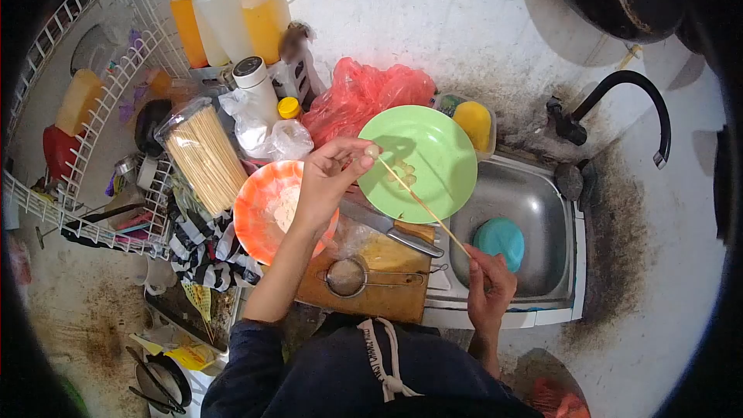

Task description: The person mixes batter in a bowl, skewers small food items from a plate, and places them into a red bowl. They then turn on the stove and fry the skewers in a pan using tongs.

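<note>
Head view shows the left hand pinching a small pale ball at the tip of a thin wooden skewer, while the right hand grips the skewer's lower end above the steel sink. Ball looks soft, light and easily squashed, so a gentle fingertip pinch suits it; the skewer is stiff, slender and likely brittle, best held low. Behind them sit a smooth green plate with more balls, an orange bowl and a wooden board on the worktop.
</note>
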A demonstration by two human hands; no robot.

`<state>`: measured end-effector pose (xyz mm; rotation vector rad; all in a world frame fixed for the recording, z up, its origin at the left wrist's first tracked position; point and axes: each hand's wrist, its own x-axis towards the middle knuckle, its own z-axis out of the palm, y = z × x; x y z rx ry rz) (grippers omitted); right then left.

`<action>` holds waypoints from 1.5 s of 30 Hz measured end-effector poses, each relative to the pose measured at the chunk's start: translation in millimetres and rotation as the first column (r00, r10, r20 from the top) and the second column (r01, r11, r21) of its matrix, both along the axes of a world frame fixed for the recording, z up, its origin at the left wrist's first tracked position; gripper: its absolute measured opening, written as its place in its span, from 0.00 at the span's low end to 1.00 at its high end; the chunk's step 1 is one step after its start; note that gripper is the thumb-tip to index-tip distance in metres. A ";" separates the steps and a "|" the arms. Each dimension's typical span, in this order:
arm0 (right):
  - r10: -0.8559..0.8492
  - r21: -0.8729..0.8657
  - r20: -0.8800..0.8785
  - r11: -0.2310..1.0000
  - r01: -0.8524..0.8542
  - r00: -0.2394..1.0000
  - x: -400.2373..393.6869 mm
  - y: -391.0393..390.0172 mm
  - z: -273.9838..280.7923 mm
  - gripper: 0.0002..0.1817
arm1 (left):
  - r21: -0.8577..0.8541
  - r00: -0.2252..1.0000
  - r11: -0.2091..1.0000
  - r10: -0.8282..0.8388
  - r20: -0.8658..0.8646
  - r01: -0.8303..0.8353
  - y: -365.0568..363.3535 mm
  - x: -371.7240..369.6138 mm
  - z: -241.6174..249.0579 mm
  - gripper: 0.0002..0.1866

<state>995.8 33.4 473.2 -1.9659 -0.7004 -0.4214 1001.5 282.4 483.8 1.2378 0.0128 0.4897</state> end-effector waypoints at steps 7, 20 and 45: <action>0.036 0.036 -0.007 0.999 -0.036 0.999 -6.9 4.6 -2.3 0.12 | -0.129 0.979 0.986 0.124 0.164 -0.104 -11.5 -2.2 1.4 0.11; 0.060 0.056 -0.011 0.997 -0.059 0.998 -9.0 10.1 -8.0 0.10 | -0.110 0.937 0.977 0.205 0.284 -0.181 -18.7 -2.2 -1.3 0.09; -0.004 0.070 -0.025 0.998 0.006 1.000 -11.9 18.0 -22.0 0.10 | 0.307 0.814 0.782 0.398 0.423 -0.542 -28.4 -1.1 -6.1 0.09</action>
